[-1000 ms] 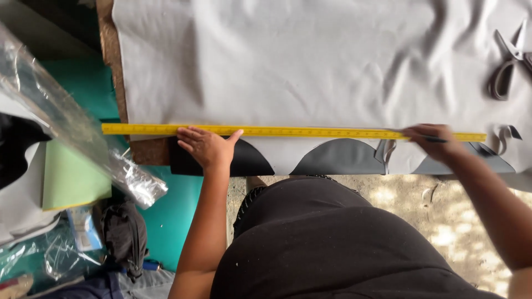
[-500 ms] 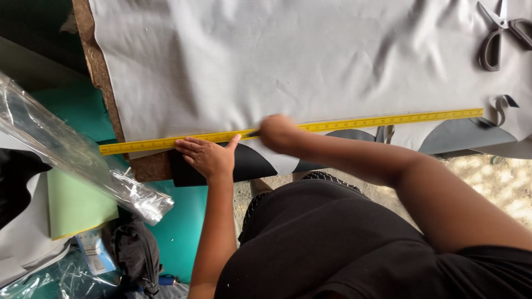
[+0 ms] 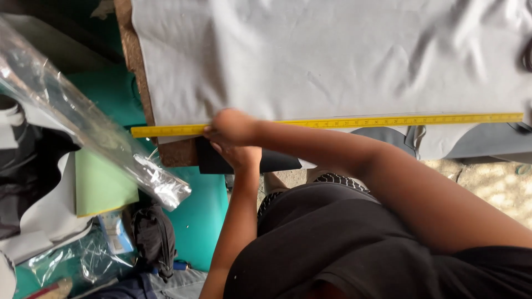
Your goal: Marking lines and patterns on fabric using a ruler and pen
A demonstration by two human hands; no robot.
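Sliding further left along the yellow ruler (image 3: 332, 122) since a moment ago, the right hand (image 3: 231, 126) is now pressing down near its left end, crossing over the left hand (image 3: 237, 155), which is lying mostly hidden beneath it. Both hands are resting together, whether gripping I cannot tell. That ruler is lying along the near edge of the grey fabric sheet (image 3: 332, 55) on the table (image 3: 138, 66).

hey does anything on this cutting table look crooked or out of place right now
Nothing looks damaged or spilled. The yellow ruler lies slightly tilted along the near edge of the grey sheet, its left end overhanging the table. The sheet is a little wrinkled at the right. The right hand crosses over the left hand.
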